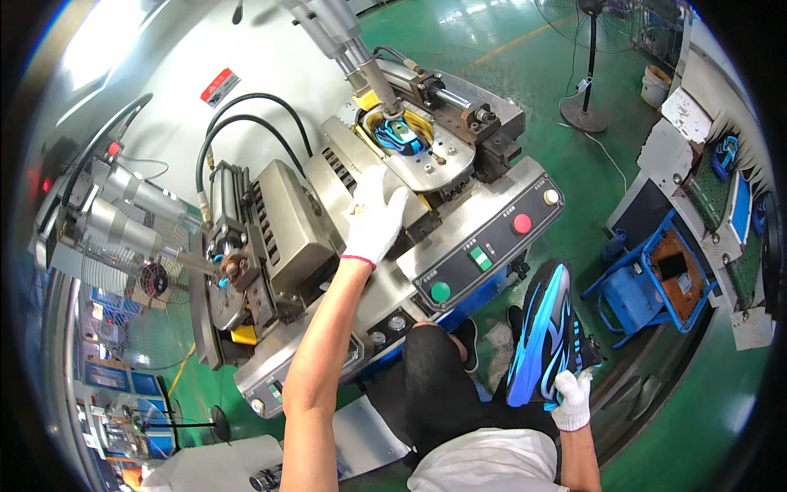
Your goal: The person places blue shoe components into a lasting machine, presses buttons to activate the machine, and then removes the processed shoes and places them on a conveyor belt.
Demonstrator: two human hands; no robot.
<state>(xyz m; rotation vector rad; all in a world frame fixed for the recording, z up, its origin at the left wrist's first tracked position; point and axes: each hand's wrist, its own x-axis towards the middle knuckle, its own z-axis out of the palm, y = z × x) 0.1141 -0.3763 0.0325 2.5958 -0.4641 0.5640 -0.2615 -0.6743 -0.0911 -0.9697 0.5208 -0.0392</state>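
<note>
The right hand (572, 400) pinches a blue-black shoe (541, 336) — the left hand (377, 220) (gloved too) loosely spread at the machine (293, 223).

- From here, I'm seeing a red-and-white label (219, 87) sticking to the white panel (275, 61) behind the machine (299, 234); its print is looking too small to read.
- Tiny white markings (470, 245) are running beside the buttons (522, 223) on the dark control panel (458, 276), blurring beyond reading.
</note>
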